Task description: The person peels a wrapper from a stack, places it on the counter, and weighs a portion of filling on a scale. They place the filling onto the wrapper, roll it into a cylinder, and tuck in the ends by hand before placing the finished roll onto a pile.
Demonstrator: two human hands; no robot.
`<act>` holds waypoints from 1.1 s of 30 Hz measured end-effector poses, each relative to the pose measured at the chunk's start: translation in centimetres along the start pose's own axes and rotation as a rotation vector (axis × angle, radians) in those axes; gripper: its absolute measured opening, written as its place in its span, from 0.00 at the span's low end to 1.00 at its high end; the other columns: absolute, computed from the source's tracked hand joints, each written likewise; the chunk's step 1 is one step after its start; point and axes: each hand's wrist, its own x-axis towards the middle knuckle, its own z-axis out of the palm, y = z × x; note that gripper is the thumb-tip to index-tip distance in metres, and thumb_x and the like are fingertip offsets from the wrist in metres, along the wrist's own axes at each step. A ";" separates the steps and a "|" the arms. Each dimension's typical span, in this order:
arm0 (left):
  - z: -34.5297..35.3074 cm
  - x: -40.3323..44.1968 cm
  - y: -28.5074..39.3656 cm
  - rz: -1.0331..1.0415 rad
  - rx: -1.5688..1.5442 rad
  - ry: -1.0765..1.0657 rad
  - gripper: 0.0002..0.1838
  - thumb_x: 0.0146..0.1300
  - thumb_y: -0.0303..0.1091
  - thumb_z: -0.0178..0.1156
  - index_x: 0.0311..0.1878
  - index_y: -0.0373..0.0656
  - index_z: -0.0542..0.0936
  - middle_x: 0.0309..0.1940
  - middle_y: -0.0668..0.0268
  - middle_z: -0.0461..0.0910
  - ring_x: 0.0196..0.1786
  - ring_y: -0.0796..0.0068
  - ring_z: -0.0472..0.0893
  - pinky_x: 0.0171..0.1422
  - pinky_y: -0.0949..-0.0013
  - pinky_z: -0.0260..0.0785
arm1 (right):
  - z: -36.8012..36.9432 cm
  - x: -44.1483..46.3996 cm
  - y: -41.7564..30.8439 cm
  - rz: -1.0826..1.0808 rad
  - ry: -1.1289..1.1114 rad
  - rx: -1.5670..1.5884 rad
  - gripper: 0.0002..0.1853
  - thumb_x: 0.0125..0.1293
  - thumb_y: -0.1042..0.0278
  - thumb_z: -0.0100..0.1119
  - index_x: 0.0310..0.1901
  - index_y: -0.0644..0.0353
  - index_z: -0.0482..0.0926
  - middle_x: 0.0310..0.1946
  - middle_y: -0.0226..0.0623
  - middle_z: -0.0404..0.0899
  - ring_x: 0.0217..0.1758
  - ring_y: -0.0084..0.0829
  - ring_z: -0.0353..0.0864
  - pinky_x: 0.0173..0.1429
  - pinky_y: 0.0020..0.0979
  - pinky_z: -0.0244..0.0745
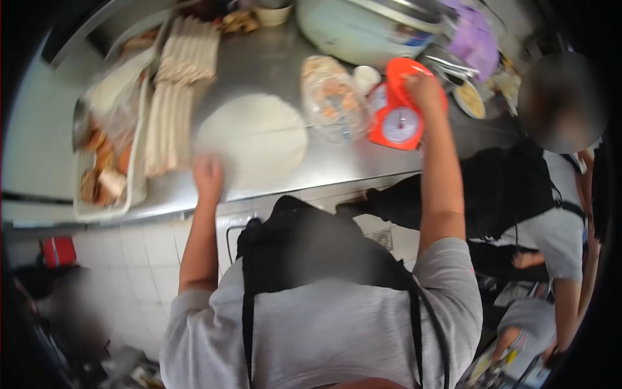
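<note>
A round, flat, pale sheet, likely dough (256, 139), lies on the steel counter in front of me. My left hand (208, 174) is at its lower left edge, with the fingers curled in but smeared by motion. My right hand (422, 89) is over the red pan (400, 67) of a red dial scale (400, 124), fingers closed; what they pinch, if anything, is too small to make out. Left of the scale sits a clear plastic bag (334, 100) with orange and pale pieces inside. A small white cup (367, 79) stands between them.
Long pale rolls (170, 126) lie stacked at the left, beside a white crate (137, 172) of browned food pieces. A large basin (363, 32) stands behind. Right of the scale are a bowl (469, 100) and a purple cloth (474, 42). A person in a black apron (505, 188) is at my right.
</note>
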 end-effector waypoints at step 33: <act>4.0 4.3 1.5 0.260 -0.032 -0.530 0.28 0.49 0.31 0.60 0.55 0.36 0.67 0.49 0.55 0.70 0.50 0.54 0.69 0.56 0.60 0.61 | -5.8 2.0 -34.6 0.033 -0.048 1.326 0.13 0.51 0.60 0.59 0.35 0.60 0.79 0.39 0.43 0.74 0.44 0.44 0.71 0.50 0.39 0.66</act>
